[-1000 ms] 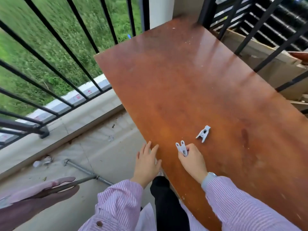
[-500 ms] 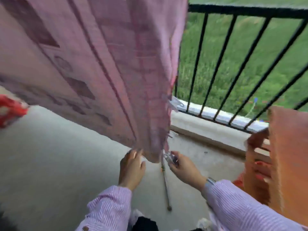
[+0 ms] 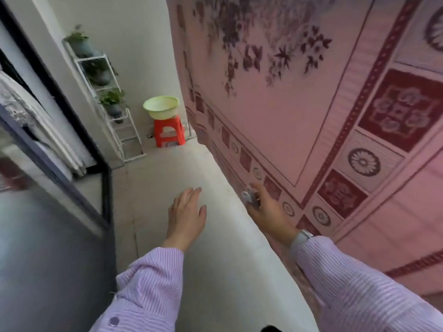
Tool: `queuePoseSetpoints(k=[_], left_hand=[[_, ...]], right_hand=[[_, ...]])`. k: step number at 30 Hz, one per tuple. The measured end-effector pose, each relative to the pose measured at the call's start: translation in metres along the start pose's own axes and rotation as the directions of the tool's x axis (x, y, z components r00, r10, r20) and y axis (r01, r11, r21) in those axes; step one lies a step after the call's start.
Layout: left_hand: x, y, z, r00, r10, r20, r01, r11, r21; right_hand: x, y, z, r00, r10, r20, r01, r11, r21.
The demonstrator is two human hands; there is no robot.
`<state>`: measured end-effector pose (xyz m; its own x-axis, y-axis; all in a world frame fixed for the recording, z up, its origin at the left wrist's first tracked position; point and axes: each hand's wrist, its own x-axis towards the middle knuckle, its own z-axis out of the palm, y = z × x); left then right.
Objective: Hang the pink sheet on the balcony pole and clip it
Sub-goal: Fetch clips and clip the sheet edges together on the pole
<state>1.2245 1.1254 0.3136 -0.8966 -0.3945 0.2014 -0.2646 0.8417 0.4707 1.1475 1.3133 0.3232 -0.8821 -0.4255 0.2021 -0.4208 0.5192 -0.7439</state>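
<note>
The pink sheet (image 3: 299, 116) with dark red flower and square patterns hangs down and fills the right half of the view. The pole it hangs from is out of frame. My right hand (image 3: 268, 212) is at the sheet's lower edge and holds a small grey clip (image 3: 249, 197) between thumb and fingers. My left hand (image 3: 187, 214) hovers over the floor to the left of the sheet, fingers straight and holding nothing.
A red plastic stool (image 3: 169, 134) with a pale green basin (image 3: 161, 109) on it stands at the far wall. A white plant rack (image 3: 105, 92) with potted plants is to its left. A dark-framed glass door (image 3: 60, 164) lines the left side.
My view has turned from the table, past the railing, to along the balcony. My right hand picked a clip off the table and carried it to the sheet's lower edge.
</note>
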Motion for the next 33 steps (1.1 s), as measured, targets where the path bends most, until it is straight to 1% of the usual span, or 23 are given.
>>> queuePoseSetpoints(k=[4, 6, 9, 13, 17, 20, 24, 29, 33], left_hand=[[0.094, -0.044, -0.017, 0.997, -0.027, -0.065, 0.027, 1.0, 0.003], [0.154, -0.065, -0.024, 0.995, -0.025, -0.093, 0.027, 1.0, 0.014], [0.258, -0.092, -0.039, 0.993, -0.017, -0.118, 0.019, 1.0, 0.014], [0.394, -0.116, -0.07, 0.986, -0.027, -0.164, 0.018, 0.998, -0.057], [0.498, -0.145, -0.097, 0.98, -0.044, -0.192, 0.023, 0.994, -0.111], [0.575, -0.182, -0.107, 0.977, -0.066, -0.201, 0.038, 0.99, -0.138], [0.675, -0.232, -0.112, 0.974, -0.042, -0.221, 0.008, 0.988, -0.152], [0.829, -0.308, -0.121, 0.974, 0.012, -0.227, -0.054, 0.982, -0.179], [0.955, -0.353, -0.138, 0.972, 0.059, -0.229, -0.099, 0.981, -0.168]], right_hand=[[0.116, -0.023, 0.041, 0.99, -0.13, 0.047, 0.131, 0.991, -0.011], [0.184, -0.029, 0.062, 0.985, -0.172, 0.03, 0.173, 0.985, -0.026], [0.295, -0.037, 0.09, 0.978, -0.207, -0.008, 0.208, 0.978, 0.003], [0.434, -0.059, 0.117, 0.982, -0.188, -0.005, 0.188, 0.98, 0.073], [0.544, -0.093, 0.146, 0.978, -0.206, 0.021, 0.202, 0.973, 0.114], [0.625, -0.11, 0.176, 0.976, -0.217, 0.013, 0.214, 0.969, 0.12], [0.723, -0.122, 0.213, 0.978, -0.205, -0.025, 0.207, 0.97, 0.131], [0.875, -0.144, 0.273, 0.973, -0.188, -0.133, 0.193, 0.981, 0.027], [0.982, -0.162, 0.303, 0.969, -0.173, -0.176, 0.168, 0.985, -0.044]])
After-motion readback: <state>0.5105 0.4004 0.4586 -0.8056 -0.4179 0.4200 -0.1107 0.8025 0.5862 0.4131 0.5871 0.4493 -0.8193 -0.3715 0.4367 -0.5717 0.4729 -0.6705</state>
